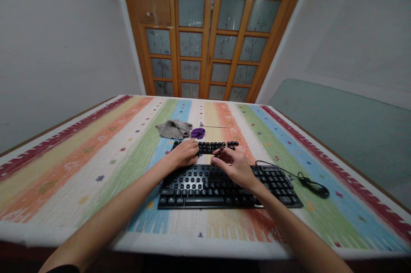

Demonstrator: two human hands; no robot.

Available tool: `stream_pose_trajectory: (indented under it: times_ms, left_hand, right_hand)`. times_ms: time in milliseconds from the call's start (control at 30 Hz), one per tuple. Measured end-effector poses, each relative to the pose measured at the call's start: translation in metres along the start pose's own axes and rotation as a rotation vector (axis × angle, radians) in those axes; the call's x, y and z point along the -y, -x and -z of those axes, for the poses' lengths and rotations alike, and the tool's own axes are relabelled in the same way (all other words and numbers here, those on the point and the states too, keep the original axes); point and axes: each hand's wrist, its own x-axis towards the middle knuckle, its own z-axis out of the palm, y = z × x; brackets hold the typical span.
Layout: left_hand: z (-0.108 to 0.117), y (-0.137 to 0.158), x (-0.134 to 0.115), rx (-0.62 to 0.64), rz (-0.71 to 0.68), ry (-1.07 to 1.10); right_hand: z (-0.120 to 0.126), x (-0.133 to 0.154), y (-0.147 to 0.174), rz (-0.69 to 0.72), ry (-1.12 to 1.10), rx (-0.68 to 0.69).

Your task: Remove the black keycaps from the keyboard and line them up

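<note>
Keyboard (205,200) lies flat on the striped tablecloth (105,148), its long edge toward the person, with bare key posts (192,180) showing across its upper left part. Just beyond its far edge, loose black keycaps (205,149) sit in close rows. The right hand (236,165) hovers over the keyboard's upper middle, thumb and forefinger pinching a small dark object (220,151); whether that is a tool or a keycap is too small to tell. The left hand (187,153) reaches to the left part of the rows, its fingers bent and close together; the tips are hidden, so whether they grip anything cannot be told.

The likeliest trouble is a mix-up: the left hand is so near the rows that a brush of the knuckles could scatter the keycaps and lose their order. The dark object looks slim for that fingertip pinch, and a slip could drop it among pieces of the same colour. A tilted or sideways pull could strain a post. At the right, the coiled cable (313,186) could drag the keyboard askew if a forearm caught it. The grey cloth (174,129) and purple cloth (198,133), beyond the rows, could hide a stray keycap.
</note>
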Motion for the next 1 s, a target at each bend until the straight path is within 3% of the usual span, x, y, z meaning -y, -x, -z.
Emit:
stream_pose_trajectory:
  times_ms: [633, 867, 1000]
  left_hand:
    - [0.014, 0.003, -0.004, -0.016, 0.027, -0.003]
    - [0.026, 0.029, -0.02, -0.096, 0.016, 0.225]
    - [0.023, 0.048, -0.034, -0.093, 0.013, 0.359]
  right_hand:
    - [0.001, 0.0, 0.002, -0.003, 0.03, 0.027]
    - [0.003, -0.006, 0.017, -0.052, 0.012, 0.049]
    - [-0.001, -0.01, 0.029, -0.103, -0.124, 0.037]
